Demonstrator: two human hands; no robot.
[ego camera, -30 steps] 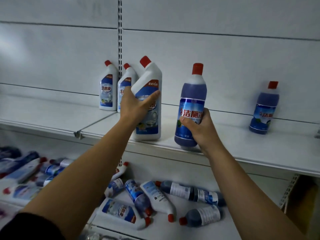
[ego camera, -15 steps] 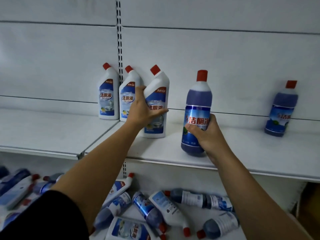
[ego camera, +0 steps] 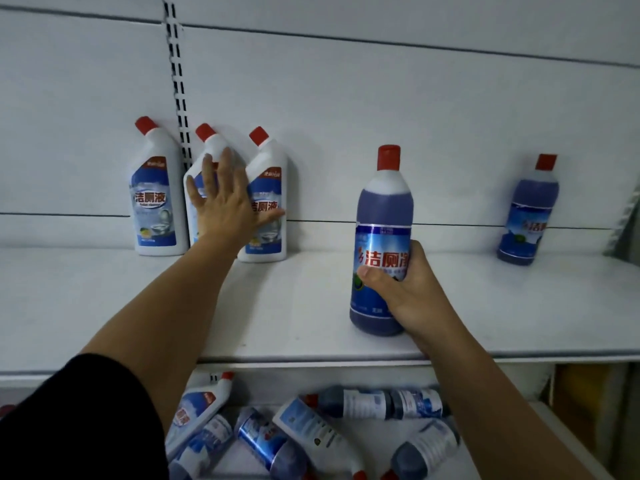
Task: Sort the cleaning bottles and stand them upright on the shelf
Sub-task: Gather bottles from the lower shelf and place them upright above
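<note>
Left hand [ego camera: 225, 202] spread flat, fingers straight and holding nothing, pressed against the middle of three white toilet-cleaner bottles at the back edge of the upper shelf [ego camera: 311, 299]; its thumb reaches across the label of the right-hand white bottle [ego camera: 268, 188]. The middle white bottle [ego camera: 214, 147] leans slightly, and the left-hand white bottle [ego camera: 154, 202] stands upright just beside it. Right hand [ego camera: 405, 289] curled round the lower body of a blue toilet-cleaner bottle [ego camera: 384, 216], held upright near the shelf's front edge; I cannot tell whether its base rests on the shelf. A second blue bottle [ego camera: 528, 213] stands upright toward the shelf's back right corner, well apart. On the lower shelf [ego camera: 377, 441], a jumble of white and blue bottles [ego camera: 311, 427] lies on its side.
</note>
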